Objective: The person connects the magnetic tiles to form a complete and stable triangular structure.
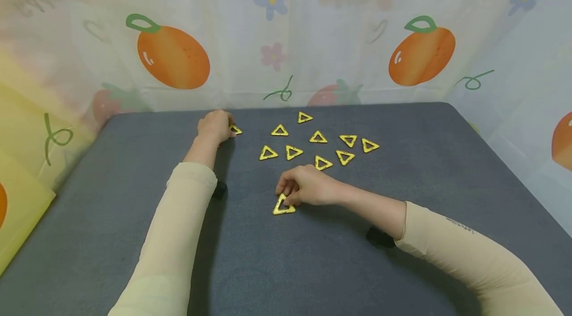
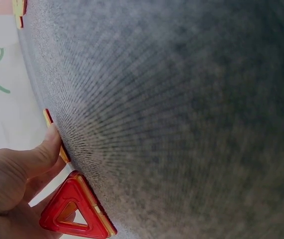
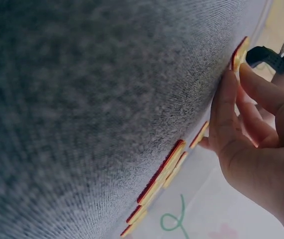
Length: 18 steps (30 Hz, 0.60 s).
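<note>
At the far left of the table, my left hand (image 1: 216, 126) has its thumb and fingers at a flat yellow triangular magnetic tile (image 1: 236, 129). A red triangular magnetic tile (image 2: 72, 206), with an orange layer along its edge, stands tilted against the lower fingers of that hand in the left wrist view. Nearer the middle, my right hand (image 1: 310, 186) pinches another yellow triangular tile (image 1: 283, 210) by one side. In the right wrist view, the thumb and fingertip close on this tile (image 3: 240, 52), which shows a red underside and lies close over the table.
Several more yellow triangular tiles (image 1: 318, 137) lie scattered flat between and beyond the hands. The dark grey table (image 1: 286, 266) ends at the back against a fruit-patterned cloth (image 1: 286, 33). A dark band (image 3: 271, 59) sits on the left wrist.
</note>
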Each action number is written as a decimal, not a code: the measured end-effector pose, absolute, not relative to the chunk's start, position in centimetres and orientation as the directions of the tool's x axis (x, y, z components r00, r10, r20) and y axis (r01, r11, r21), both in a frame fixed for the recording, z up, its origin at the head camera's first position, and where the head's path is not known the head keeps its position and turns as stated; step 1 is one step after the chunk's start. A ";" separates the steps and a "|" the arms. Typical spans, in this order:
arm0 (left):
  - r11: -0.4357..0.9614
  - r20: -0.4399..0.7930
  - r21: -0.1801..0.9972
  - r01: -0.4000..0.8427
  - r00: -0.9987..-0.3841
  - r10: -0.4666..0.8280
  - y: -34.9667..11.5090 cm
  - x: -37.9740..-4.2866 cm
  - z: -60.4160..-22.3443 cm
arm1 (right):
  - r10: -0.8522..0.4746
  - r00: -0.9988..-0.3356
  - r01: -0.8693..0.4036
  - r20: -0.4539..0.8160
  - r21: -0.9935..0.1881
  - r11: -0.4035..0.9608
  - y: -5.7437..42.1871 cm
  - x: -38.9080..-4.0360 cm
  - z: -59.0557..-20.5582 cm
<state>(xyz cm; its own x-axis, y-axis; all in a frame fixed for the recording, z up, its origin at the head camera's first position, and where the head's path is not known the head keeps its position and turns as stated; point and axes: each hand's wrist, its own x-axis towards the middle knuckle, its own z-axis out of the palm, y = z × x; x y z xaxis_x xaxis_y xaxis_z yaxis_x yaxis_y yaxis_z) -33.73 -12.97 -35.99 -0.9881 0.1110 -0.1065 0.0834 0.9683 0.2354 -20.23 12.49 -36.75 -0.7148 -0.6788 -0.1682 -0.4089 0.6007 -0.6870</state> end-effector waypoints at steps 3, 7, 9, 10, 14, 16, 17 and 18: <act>0.969 -0.105 0.235 0.083 -0.988 0.110 -13.0 -33.7 -36.0 | -0.679 -0.717 -0.437 -0.154 -0.660 0.611 12.4 -20.1 -36.6; 0.967 -0.106 0.240 0.084 -0.988 0.112 -12.9 -33.7 -36.2 | -0.675 -0.720 -0.449 -0.159 -0.634 0.629 12.4 -19.7 -36.4; 0.967 -0.108 0.241 0.085 -0.988 0.113 -12.9 -33.7 -36.2 | -0.674 -0.720 -0.455 -0.165 -0.621 0.638 12.5 -19.5 -36.3; 0.967 -0.107 0.241 0.086 -0.988 0.114 -12.9 -33.7 -36.2 | -0.674 -0.720 -0.459 -0.165 -0.614 0.641 12.5 -19.4 -36.3; 0.966 -0.098 0.239 0.092 -0.988 0.119 -13.0 -33.8 -36.2 | -0.675 -0.721 -0.479 -0.155 -0.593 0.648 12.6 -19.4 -36.4; 0.967 -0.095 0.236 0.094 -0.988 0.119 -13.0 -33.9 -36.2 | -0.677 -0.720 -0.481 -0.154 -0.593 0.646 12.7 -19.4 -36.4; 0.968 -0.093 0.233 0.096 -0.988 0.120 -12.9 -33.9 -36.2 | -0.678 -0.720 -0.482 -0.152 -0.593 0.645 12.6 -19.4 -36.4; 0.968 -0.091 0.230 0.096 -0.989 0.120 -12.9 -33.9 -36.2 | -0.679 -0.718 -0.485 -0.150 -0.593 0.643 12.6 -19.4 -36.5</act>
